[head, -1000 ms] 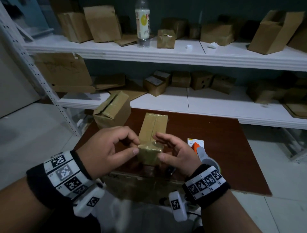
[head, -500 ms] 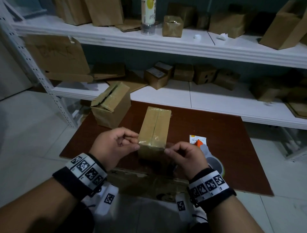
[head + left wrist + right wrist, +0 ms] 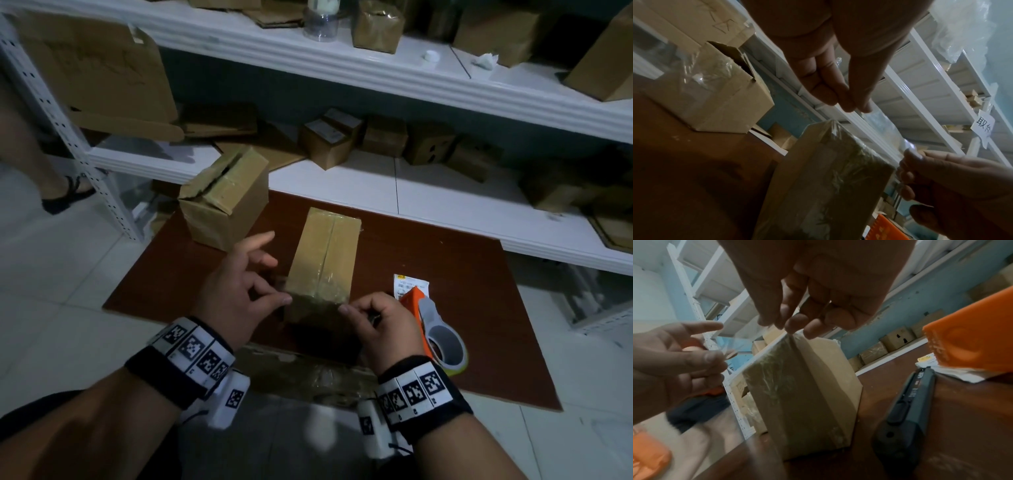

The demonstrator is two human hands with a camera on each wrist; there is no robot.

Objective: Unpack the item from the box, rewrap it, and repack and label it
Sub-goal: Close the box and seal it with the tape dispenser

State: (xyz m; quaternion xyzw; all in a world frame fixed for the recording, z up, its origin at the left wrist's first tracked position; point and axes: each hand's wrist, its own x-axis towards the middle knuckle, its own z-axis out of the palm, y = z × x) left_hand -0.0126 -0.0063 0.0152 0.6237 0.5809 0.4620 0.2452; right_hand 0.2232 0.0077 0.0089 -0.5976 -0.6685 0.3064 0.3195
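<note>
A long brown cardboard box (image 3: pixel 323 253) lies flat on the reddish-brown desk (image 3: pixel 462 318), its top flaps meeting in a straight centre seam. Glossy clear tape (image 3: pixel 777 369) covers the near end, crinkled and catching the light. The right hand (image 3: pixel 383 329) sits at the box's near right corner, and here the grip is a pinch: thumb and fingertips (image 3: pixel 795 324) closed on a wrinkled tab of that film at the box edge. The left hand (image 3: pixel 239 294) is at the near left corner, index finger stretched forward, thumb toward the box; the right wrist view shows a thin clear sliver between its thumb and finger, so that grip looks pinched on tape too, though the film is faint.

Just right of the box: a tape dispenser (image 3: pixel 435 329) in orange plastic carrying a roll, a white printed label (image 3: pixel 409 284) tucked behind it, and a dark, slim utility knife (image 3: pixel 906 404) lying beside the box. Back left on the desk stands a second carton (image 3: pixel 222 202), flaps ajar; its contents can't be made out. White shelves (image 3: pixel 376 185) behind hold more small cartons.
</note>
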